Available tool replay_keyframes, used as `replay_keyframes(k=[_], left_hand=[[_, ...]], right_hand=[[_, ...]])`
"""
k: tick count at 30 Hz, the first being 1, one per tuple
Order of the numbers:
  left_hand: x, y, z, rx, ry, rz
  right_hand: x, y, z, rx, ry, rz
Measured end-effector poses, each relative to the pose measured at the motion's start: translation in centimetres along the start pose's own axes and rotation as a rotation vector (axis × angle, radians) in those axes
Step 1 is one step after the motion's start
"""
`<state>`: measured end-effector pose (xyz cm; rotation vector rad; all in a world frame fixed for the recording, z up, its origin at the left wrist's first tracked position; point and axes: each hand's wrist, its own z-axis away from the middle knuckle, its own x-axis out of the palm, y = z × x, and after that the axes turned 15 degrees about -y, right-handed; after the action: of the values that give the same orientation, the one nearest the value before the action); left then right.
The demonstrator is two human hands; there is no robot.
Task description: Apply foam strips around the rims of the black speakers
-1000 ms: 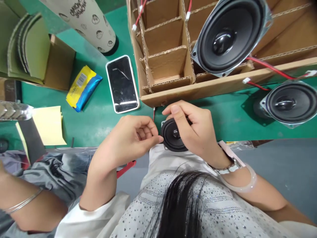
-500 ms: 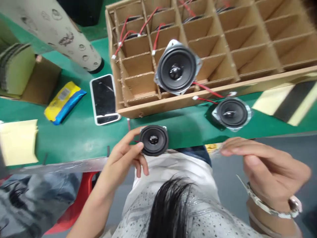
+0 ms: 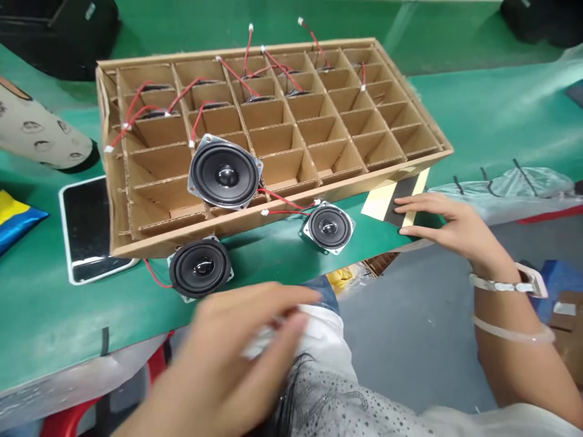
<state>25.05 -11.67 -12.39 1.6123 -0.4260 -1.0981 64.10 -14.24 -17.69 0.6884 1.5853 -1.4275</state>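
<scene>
My right hand (image 3: 450, 227) rests on a pale yellow sheet with black strips (image 3: 395, 203) at the table's front edge. Its fingers are stretched out on the strips, the thumb apart from them. In front of my body is my left hand (image 3: 241, 346), somewhat blurred, thumb and fingers apart and holding nothing. Just beyond it a round black speaker (image 3: 200, 267) lies face up against the carton. A second speaker (image 3: 328, 227) lies on the table between my hands. On the carton's divider edges sits a third, larger-looking speaker (image 3: 225, 173), cone up.
A cardboard carton (image 3: 282, 212) with dividers holds several speakers with red wires. To its left are a phone (image 3: 86, 224), a patterned cylinder (image 3: 40, 130) and a yellow-blue packet (image 3: 16, 218). Clear plastic film (image 3: 528, 188) hangs at the right table edge.
My left hand has let go of the speaker, which now lies by the carton, and drawn back toward my body. My right hand has moved onto the striped sheet. The view has shifted right.
</scene>
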Motion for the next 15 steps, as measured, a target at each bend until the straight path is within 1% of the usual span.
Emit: replay_keyframes(k=[3,4,6,8,9,11,13,15], left_hand=[[5.7,0.9,-7.3,0.245,-0.216,-0.017],[7.4,0.9,-9.6,0.281,-0.244,-0.059],[10.1,0.7,-13.4,0.298,-0.233,-0.196],[11.9,0.2,-16.0,0.203,-0.202,-0.365],[12.4,-0.1,-16.7,0.146,-0.204,-0.455],[13.0,-0.8,-17.0,0.060,-0.237,-0.624],[13.0,-1.5,-16.2,0.059,-0.281,-0.731],[12.4,-2.2,-14.9,0.104,-0.291,-0.732]], right_hand=[[-0.9,0.8,-0.6,-0.044,-0.083,0.019],[-1.1,1.0,-0.7,-0.063,-0.106,0.028],[-1.4,1.5,-0.9,-0.113,-0.122,0.047],[-1.4,2.0,-1.0,-0.160,-0.110,0.076],[-1.3,2.2,-1.0,-0.181,-0.096,0.094],[-1.1,2.1,-1.0,-0.218,-0.078,0.132],[-0.5,1.5,-0.8,-0.261,-0.077,0.165],[0.2,0.5,-0.5,-0.304,-0.069,0.197]])
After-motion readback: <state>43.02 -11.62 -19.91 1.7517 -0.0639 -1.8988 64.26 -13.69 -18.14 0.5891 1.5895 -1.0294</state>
